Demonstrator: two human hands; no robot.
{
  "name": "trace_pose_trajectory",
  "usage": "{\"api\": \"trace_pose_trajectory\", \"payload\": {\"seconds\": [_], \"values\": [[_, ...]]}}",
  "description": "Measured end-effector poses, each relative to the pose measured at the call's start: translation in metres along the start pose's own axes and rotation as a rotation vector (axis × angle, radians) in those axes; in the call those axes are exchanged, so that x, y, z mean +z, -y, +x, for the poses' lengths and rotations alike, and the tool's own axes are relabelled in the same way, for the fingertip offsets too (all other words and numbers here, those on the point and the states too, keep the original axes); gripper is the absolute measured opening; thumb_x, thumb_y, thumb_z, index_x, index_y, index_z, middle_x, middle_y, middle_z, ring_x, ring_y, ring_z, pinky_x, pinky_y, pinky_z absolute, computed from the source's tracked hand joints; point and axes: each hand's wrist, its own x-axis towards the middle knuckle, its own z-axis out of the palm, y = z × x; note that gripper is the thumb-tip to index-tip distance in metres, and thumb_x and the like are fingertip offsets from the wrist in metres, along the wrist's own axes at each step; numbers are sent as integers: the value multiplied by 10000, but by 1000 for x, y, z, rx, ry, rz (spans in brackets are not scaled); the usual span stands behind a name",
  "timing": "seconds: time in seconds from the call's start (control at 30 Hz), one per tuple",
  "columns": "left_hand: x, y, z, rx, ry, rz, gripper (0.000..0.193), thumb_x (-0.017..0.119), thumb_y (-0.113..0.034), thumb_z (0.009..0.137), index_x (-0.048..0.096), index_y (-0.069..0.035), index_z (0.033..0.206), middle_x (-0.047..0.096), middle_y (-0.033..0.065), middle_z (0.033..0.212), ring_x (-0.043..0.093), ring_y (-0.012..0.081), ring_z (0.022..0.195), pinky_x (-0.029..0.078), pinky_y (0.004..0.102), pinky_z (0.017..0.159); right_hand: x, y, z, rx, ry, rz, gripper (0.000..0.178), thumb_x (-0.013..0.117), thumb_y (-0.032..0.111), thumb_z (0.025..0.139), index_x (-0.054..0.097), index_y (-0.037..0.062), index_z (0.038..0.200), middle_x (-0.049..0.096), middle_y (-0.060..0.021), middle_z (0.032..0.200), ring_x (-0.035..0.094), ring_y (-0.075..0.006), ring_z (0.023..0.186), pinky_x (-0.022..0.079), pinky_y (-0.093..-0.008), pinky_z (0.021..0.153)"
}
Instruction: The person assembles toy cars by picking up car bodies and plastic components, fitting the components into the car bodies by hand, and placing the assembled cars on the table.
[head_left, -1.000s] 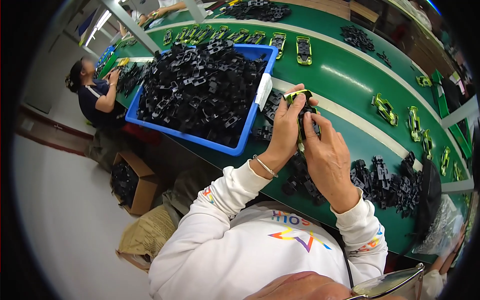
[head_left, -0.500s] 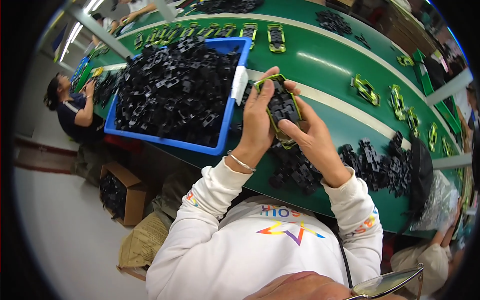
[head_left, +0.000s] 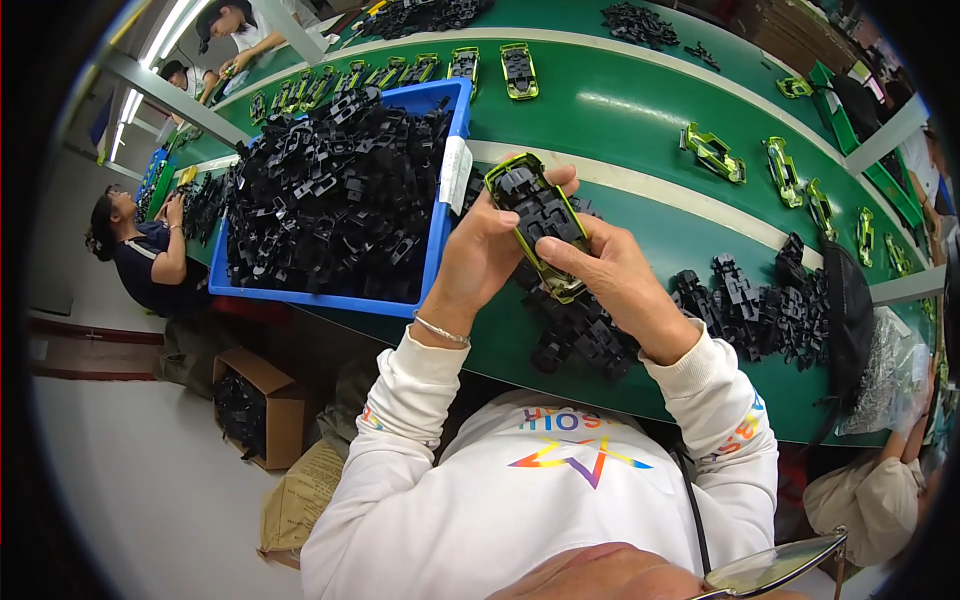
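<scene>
Between both hands is a toy car body (head_left: 543, 222), yellow-green at its rim, its open underside up and filled with a black plastic interior part. My left hand (head_left: 480, 250) grips its left side, thumb on the edge and fingers behind it. From the right, my right hand (head_left: 618, 272) holds the lower end, its thumb pressing on the black part. Beneath the hands, a pile of black plastic parts (head_left: 580, 335) lies on the green bench, partly hidden by them. Left of my left hand stands a blue bin (head_left: 437, 250) heaped with black parts (head_left: 330, 200).
More black parts (head_left: 765, 310) lie to the right, beside a black bag (head_left: 848, 320). Yellow-green car bodies stand along the green conveyor belt (head_left: 600, 85), such as one body (head_left: 518, 72) beyond the bin. A person (head_left: 148, 245) works at the far left; a carton (head_left: 262, 405) is on the floor.
The car body has tipped so its black underside shows more fully. My left thumb has slid down from its upper part to its left edge. The view has shifted slightly.
</scene>
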Motion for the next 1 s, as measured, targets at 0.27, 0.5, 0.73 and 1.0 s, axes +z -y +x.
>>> {"api": "trace_pose_trajectory", "payload": {"seconds": [0.27,0.5,0.73,1.0], "values": [[8,15,-9,110,-193,393,587,499,-48,856,336,49,1412,493,202,1405,481,287,1322,434,395,1091,1,-5,0,-48,-46,-9,319,694,262,920,636,-10,1078,630,-2,845,556,-57,753,456,-232,684],[11,17,-8,147,-122,297,647,480,-20,896,236,-14,1494,507,168,1348,552,230,1194,459,367,1035,-2,-6,0,-40,-36,-61,315,692,279,922,632,-5,1046,608,3,794,540,-59,735,453,-235,667],[13,18,-8,77,-277,99,623,390,-178,981,149,-53,1542,528,176,1285,580,264,1168,489,397,1003,-6,4,-13,-408,-273,-599,537,793,267,810,572,18,1231,608,-130,1148,648,-203,850,519,-304,709],[4,11,-2,-87,-173,-108,540,234,-287,1013,431,43,1392,546,151,1356,533,258,1242,380,408,1112,-3,16,-17,-703,-154,-1271,627,774,163,748,538,58,1320,521,-122,1333,544,-313,1153,416,-422,1006]]}}
